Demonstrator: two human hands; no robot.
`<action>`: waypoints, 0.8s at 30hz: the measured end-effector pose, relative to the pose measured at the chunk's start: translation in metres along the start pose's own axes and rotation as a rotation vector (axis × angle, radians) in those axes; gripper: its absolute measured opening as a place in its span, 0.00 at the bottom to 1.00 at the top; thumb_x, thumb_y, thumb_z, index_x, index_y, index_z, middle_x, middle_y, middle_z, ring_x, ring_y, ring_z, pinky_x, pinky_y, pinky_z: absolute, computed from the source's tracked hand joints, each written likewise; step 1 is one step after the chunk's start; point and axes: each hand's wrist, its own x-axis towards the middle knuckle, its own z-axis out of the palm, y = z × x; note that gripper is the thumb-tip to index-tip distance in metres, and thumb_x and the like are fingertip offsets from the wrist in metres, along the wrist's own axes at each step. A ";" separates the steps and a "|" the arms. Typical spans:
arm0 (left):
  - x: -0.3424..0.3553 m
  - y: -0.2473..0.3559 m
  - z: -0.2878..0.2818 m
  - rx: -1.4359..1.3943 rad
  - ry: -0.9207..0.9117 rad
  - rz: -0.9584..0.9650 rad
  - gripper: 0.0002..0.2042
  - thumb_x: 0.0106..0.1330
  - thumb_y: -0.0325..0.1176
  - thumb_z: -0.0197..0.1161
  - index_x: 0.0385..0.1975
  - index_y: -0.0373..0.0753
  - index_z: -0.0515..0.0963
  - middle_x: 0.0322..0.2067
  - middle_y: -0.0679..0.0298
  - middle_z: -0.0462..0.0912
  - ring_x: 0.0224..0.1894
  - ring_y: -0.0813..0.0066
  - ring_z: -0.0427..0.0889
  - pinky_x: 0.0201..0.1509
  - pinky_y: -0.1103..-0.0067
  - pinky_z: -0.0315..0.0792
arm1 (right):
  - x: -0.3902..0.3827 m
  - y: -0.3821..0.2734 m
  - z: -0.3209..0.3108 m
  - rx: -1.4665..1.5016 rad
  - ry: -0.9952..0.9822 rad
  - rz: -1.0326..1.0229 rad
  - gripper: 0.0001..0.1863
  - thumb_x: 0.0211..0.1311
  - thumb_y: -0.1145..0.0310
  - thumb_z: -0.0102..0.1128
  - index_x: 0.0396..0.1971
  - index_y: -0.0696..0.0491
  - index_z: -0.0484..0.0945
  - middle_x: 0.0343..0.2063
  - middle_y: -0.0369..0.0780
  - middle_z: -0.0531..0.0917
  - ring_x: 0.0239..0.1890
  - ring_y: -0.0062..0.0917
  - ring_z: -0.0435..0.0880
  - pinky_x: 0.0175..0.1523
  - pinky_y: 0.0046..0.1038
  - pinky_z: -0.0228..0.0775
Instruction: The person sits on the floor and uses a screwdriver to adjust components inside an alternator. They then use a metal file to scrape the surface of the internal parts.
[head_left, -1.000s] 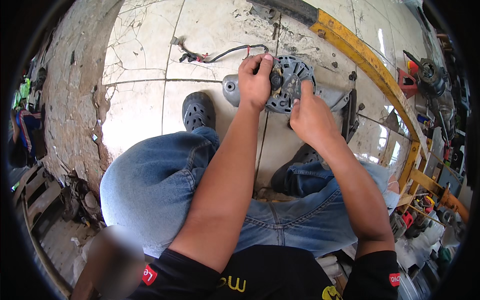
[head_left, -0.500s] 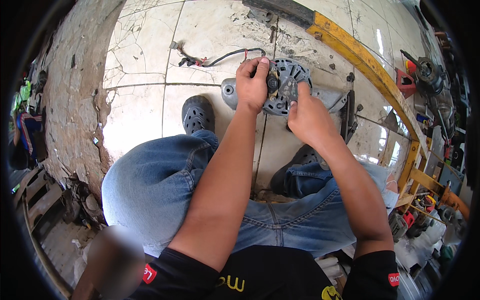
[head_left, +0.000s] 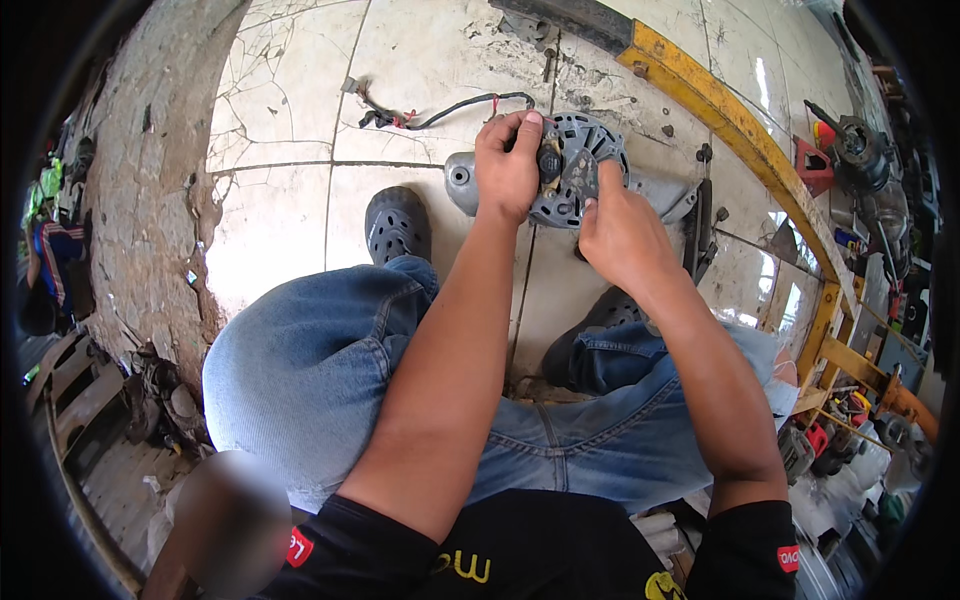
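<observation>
A round grey alternator (head_left: 572, 206) with a slotted metal housing rests over a larger grey metal casing (head_left: 655, 195). My left hand (head_left: 510, 170) is closed on the alternator's left side, thumb raised near its top edge. A black cable (head_left: 465, 106) with red pieces runs left from beside that thumb. On the alternator's right side lies my right hand (head_left: 620, 215), closed, its index finger pointing over the slotted face. Whether it grips a small tool cannot be made out. Between the hands shows a dark, speckled plate (head_left: 578, 172) on the alternator's face.
A yellow metal frame (head_left: 740, 120) curves along the right over the white tiled floor (head_left: 280, 120). Dark rods (head_left: 700, 220) lie right of the casing. My clog (head_left: 398, 225) stands left of it. Tools and parts (head_left: 865, 150) crowd the far right. Another person (head_left: 55, 260) is at the far left.
The whole view has shifted very slightly. Both hands stay at the alternator, with only a tiny movement of the right hand over its face.
</observation>
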 end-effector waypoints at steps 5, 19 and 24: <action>0.000 0.001 0.002 -0.030 0.021 -0.028 0.20 0.69 0.48 0.67 0.47 0.35 0.86 0.60 0.51 0.74 0.62 0.59 0.75 0.68 0.71 0.66 | 0.003 0.012 -0.005 0.024 -0.057 -0.044 0.15 0.69 0.70 0.54 0.50 0.59 0.64 0.30 0.63 0.82 0.39 0.64 0.80 0.46 0.57 0.68; 0.008 0.003 0.000 -0.100 -0.040 -0.049 0.20 0.68 0.47 0.68 0.45 0.34 0.87 0.60 0.43 0.77 0.66 0.56 0.73 0.71 0.72 0.61 | 0.014 0.021 -0.029 -0.149 -0.045 -0.144 0.12 0.68 0.61 0.60 0.44 0.52 0.76 0.32 0.53 0.85 0.41 0.55 0.83 0.44 0.53 0.72; 0.008 0.009 0.000 -0.077 -0.048 -0.063 0.19 0.69 0.45 0.69 0.45 0.34 0.87 0.57 0.47 0.79 0.62 0.60 0.76 0.69 0.74 0.64 | 0.025 0.043 -0.014 -0.015 -0.053 -0.181 0.14 0.68 0.58 0.62 0.46 0.51 0.76 0.31 0.54 0.84 0.40 0.56 0.82 0.43 0.52 0.71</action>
